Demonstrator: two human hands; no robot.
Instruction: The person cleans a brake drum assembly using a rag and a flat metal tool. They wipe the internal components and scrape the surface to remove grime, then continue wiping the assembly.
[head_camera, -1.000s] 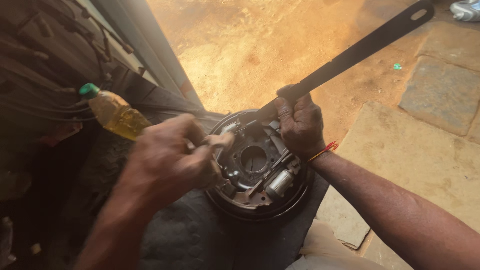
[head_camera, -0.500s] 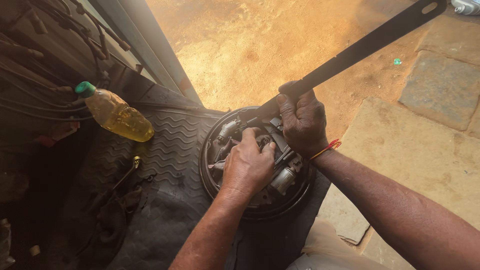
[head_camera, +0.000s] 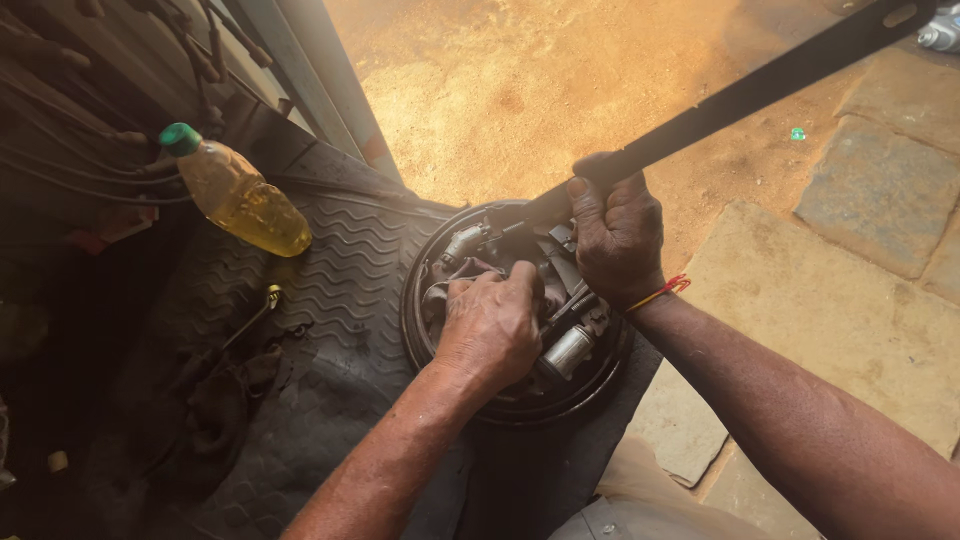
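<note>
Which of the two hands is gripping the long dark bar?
The right hand, wrapped around the bar above the drum. The left hand rests on the parts inside it.

**Surroundings, head view**

Plastic bottle (head_camera: 240, 195) with green cap, yellow liquid inside, lying tilted on the dark ribbed rubber mat (head_camera: 340, 290). Small brass-coloured fitting (head_camera: 272, 294) on the mat just below the bottle. Dark rag (head_camera: 215, 395) crumpled lower left. Cables (head_camera: 80, 150) hang in shadow at left. Sandy ground (head_camera: 500, 90) beyond; stone pavers (head_camera: 880, 200) at right. Small green object (head_camera: 797, 133) on the sand.
</note>
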